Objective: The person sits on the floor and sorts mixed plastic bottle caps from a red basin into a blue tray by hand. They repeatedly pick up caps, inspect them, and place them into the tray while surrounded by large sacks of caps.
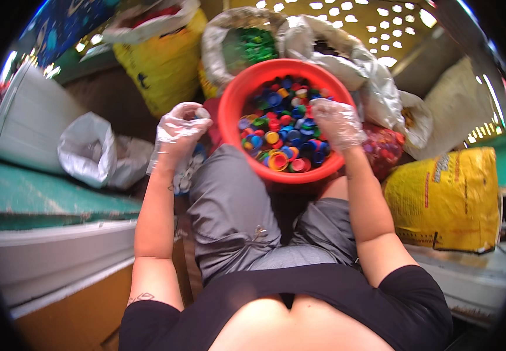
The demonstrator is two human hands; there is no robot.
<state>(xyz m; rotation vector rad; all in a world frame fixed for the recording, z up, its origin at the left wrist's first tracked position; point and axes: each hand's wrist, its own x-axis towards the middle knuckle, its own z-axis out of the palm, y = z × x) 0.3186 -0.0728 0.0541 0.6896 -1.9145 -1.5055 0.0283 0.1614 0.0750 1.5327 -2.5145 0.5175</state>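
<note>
A red plastic basin [285, 176] stands before my knees, with many coloured plastic bottle caps [294, 134] in it. My left hand [178, 125], in a clear plastic glove, is raised to the left of the basin. Its thumb and fingers pinch what looks like a pale bottle cap [201, 113]. My right hand [337, 122], gloved the same way, is over the basin's right side with its fingers bent down towards the caps. Whether a cap is between those fingertips is hidden. Below my left hand, a blue container holds pale caps [186, 175].
Behind the basin stand a yellow sack [160, 66], a white sack with green caps [257, 46] and another white sack [336, 66]. A bag of red caps [382, 145] and a yellow sack [443, 199] are at right. A small white sack [88, 149] stands left.
</note>
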